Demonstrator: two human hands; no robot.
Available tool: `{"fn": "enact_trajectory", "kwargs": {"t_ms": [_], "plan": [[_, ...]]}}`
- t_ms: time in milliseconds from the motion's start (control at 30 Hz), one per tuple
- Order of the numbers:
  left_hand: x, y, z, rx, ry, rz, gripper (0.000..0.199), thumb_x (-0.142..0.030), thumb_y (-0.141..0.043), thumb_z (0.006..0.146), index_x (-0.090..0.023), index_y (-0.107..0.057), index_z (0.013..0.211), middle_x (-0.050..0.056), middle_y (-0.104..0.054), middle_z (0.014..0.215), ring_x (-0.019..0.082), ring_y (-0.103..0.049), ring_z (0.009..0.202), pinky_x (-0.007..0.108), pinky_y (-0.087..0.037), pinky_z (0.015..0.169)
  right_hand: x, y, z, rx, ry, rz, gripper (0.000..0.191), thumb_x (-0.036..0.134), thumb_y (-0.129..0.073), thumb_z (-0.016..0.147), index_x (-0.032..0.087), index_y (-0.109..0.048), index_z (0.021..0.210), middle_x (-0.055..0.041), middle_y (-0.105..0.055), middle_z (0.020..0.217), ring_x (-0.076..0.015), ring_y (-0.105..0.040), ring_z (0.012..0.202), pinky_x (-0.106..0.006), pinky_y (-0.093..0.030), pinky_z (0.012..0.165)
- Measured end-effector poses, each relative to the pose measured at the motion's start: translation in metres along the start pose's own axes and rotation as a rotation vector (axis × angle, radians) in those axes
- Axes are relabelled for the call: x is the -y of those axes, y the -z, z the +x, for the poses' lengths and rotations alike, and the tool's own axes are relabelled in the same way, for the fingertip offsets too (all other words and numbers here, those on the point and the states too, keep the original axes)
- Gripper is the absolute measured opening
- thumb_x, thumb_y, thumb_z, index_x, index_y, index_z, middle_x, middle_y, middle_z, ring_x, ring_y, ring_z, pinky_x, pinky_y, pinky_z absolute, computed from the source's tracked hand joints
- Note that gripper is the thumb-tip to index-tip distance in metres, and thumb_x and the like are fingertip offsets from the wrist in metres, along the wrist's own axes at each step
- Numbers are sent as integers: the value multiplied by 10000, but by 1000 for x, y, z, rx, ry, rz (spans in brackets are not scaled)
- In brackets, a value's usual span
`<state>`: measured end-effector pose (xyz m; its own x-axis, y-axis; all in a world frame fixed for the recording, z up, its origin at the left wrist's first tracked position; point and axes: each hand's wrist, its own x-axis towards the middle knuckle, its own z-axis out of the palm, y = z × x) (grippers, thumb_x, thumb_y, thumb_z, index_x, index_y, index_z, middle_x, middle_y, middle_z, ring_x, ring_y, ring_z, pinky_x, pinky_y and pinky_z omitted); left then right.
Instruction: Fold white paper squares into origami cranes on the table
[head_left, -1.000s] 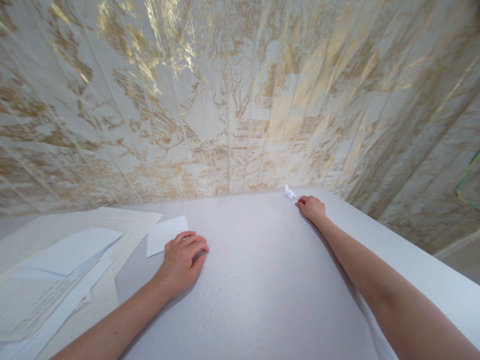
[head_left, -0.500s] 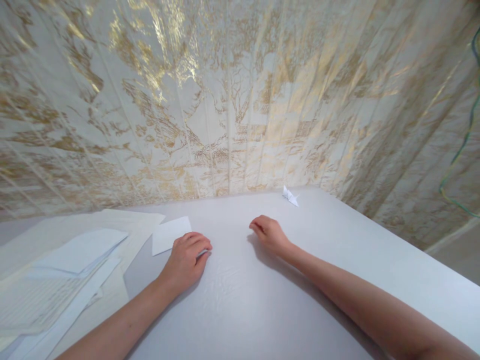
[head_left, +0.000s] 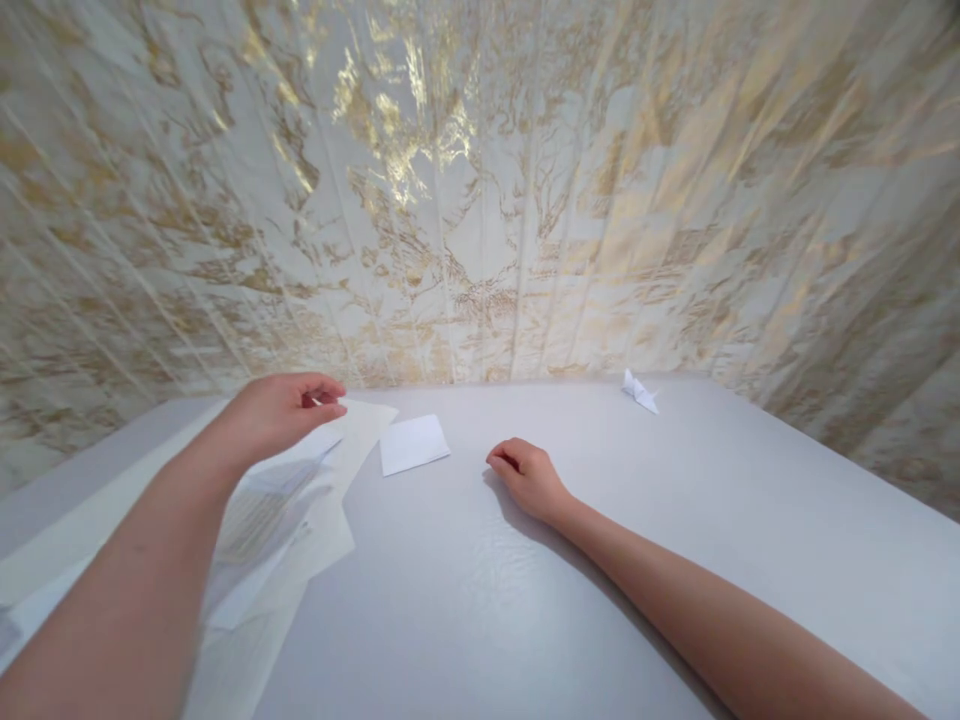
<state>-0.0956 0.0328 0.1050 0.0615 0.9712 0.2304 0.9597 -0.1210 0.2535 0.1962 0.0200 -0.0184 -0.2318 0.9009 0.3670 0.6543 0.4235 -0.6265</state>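
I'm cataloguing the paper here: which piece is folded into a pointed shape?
The small white paper figure at the far right. Its raised points set it apart from the flat white square near the middle and the spread sheets at left.

You have three white and cream paper things in front of you: a square, a pile and a little pointy shape.

The white paper square lies flat on your table, turned a little, with smooth sides. It sits right by the edge of the paper pile, and you can't quite tell if they touch. The pile is messy, with big cream sheets under white ones and a page with rows of lines too small for you to read; part of it is hidden. The small folded paper shape has sharp points and rests near the back edge, to your right, well apart from the square.
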Motion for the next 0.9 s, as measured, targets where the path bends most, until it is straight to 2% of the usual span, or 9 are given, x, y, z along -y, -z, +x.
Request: {"fn": "enact_trajectory", "kwargs": {"t_ms": [33,167,233,300,400,500,600,700,900], "plan": [[8,-2,3,57,44,31,315,-356,-522,711,-164,-647,927,-6,-669,759,195,-626,726,273,-466,671,1,0,-1,8,12,3,142,123,-511,802,154,-635,740,-38,-633,737,-147,-561,716,-253,-410,691],[21,-21,14,239,3,112,407,-390,-583,642,-175,-641,983,66,-681,985,235,-627,896,297,-468,789,2,-1,-2,46,67,-18,140,102,-513,793,155,-629,735,-33,-612,725,-140,-553,695,-250,-411,674],[15,-32,15,293,-26,194,471,-389,-574,643,-171,-619,1057,88,-653,1074,247,-605,972,310,-444,847,2,-1,-3,54,81,-20,138,100,-512,793,154,-625,736,-34,-607,725,-140,-555,695,-250,-414,670],[5,-46,12,331,-151,235,535,-366,-608,620,-188,-589,1124,91,-606,1162,253,-551,1067,321,-401,915,2,-1,-3,59,92,-19,134,100,-513,793,153,-623,740,-36,-606,730,-141,-556,694,-251,-416,669],[-13,-70,6,371,-282,173,657,-396,-690,563,-194,-560,1174,108,-479,1318,283,-458,1177,344,-348,978,2,-1,-4,67,97,-26,126,93,-519,786,151,-623,742,-35,-604,730,-139,-554,686,-249,-417,661],[-23,-93,2,338,-332,75,554,-418,-623,669,-184,-559,1167,101,-530,1255,233,-497,1135,309,-359,967,4,0,-4,71,96,-38,121,94,-528,783,153,-624,740,-29,-598,722,-134,-547,672,-243,-415,648],[-26,-106,2,240,-322,83,475,-433,-585,717,-157,-598,1104,118,-589,1163,248,-532,1074,331,-379,937,4,0,-4,78,106,-51,120,98,-532,784,157,-626,739,-25,-595,721,-131,-544,671,-243,-414,650],[-26,-111,3,174,-294,95,436,-431,-581,732,-157,-615,1070,124,-604,1131,254,-548,1042,344,-390,916,3,-1,-4,85,116,-62,118,98,-535,783,156,-628,741,-26,-594,724,-131,-544,677,-244,-412,656],[-29,-112,4,126,-284,101,380,-420,-584,734,-168,-644,1013,123,-626,1090,253,-572,1002,348,-401,898,1,-3,-4,92,123,-76,112,99,-540,784,150,-635,754,-27,-587,724,-131,-537,674,-242,-403,649]]}}
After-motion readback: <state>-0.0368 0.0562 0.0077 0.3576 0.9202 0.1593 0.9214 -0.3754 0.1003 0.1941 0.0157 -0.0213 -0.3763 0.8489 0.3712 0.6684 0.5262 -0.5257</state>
